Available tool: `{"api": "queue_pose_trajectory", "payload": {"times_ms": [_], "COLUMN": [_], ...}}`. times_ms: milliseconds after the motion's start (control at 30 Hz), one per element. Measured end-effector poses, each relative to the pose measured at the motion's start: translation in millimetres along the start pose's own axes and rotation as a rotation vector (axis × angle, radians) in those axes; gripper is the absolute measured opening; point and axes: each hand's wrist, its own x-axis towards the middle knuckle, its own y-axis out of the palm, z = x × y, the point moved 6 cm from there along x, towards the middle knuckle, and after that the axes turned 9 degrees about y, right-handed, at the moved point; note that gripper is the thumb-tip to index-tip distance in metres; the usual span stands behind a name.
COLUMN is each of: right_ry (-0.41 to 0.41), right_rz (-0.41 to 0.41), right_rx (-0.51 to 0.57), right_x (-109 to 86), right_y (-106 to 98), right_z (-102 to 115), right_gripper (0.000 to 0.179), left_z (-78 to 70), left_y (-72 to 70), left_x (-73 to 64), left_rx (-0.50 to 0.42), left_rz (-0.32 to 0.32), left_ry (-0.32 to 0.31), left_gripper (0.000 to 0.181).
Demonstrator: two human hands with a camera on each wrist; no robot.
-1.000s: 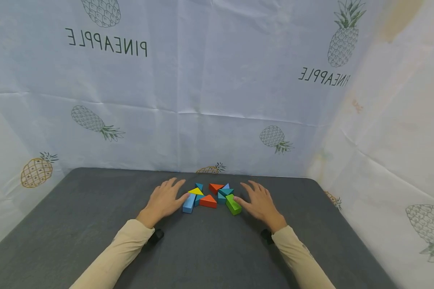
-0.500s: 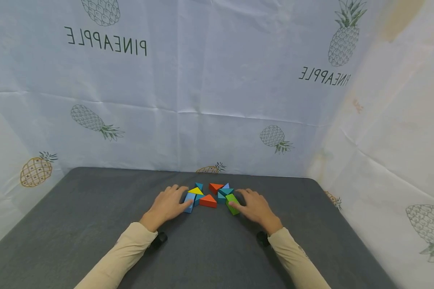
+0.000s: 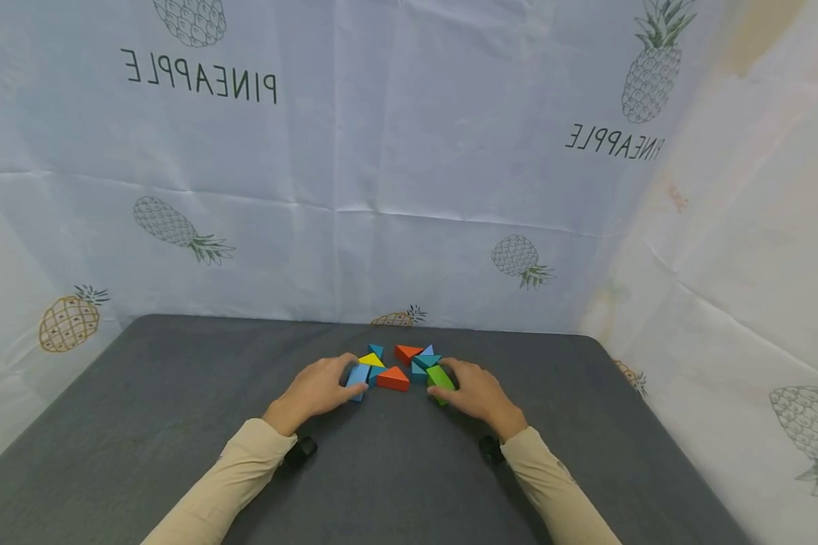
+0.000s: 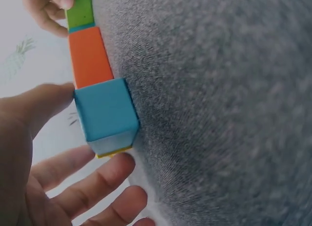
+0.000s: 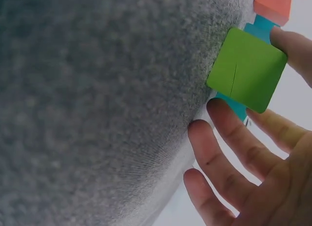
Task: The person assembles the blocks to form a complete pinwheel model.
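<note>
At the left end of a cluster of toy blocks, my left hand (image 3: 316, 387) pinches a light blue rectangular block (image 3: 358, 376), thumb on one side and fingers on the other. On the opposite end a green rectangular block (image 3: 440, 376) is held by my right hand (image 3: 480, 391). The left wrist view shows the thumb and index fingertip at two edges of the blue block (image 4: 107, 111). In the right wrist view, thumb and index finger meet opposite edges of the green block (image 5: 247, 70). Both blocks rest on the dark table (image 3: 395, 462).
Between the hands lie an orange-red triangular block (image 3: 392, 380), a yellow triangle (image 3: 371, 360), another orange-red triangle (image 3: 407, 353) and several teal and blue pieces (image 3: 426, 362). A pineapple-print curtain (image 3: 409, 151) hangs behind the table's far edge.
Both hands have come inward and lower, from spread fingers beside the cluster to gripping the blue and green blocks. The blocks have barely moved.
</note>
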Motion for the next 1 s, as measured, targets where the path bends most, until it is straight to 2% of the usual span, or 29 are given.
{"api": "queue_pose_trajectory", "payload": {"times_ms": [200,433,1000], "right_ry": [0.012,0.012,0.052], "right_rz": [0.070,0.129,0.083], "right_rx": [0.019,0.053,0.028], "right_x": [1.5,2.8,-6.7], "right_y": [0.1,0.2,-5.0], "right_z": [-2.2,-3.6,-7.7], "right_gripper": [0.076,0.079,0.075], "left_z": [0.0,-0.3,0.1], "left_y": [1.7,1.1,-0.6], "left_x": [-0.7,-0.2,3.6], "left_rx": [-0.065,-0.089,-0.130], "left_rz": [0.072,0.115,0.149], "left_ry": [-0.013,0.007,0.020], "left_gripper": [0.067,0.073,0.064]}}
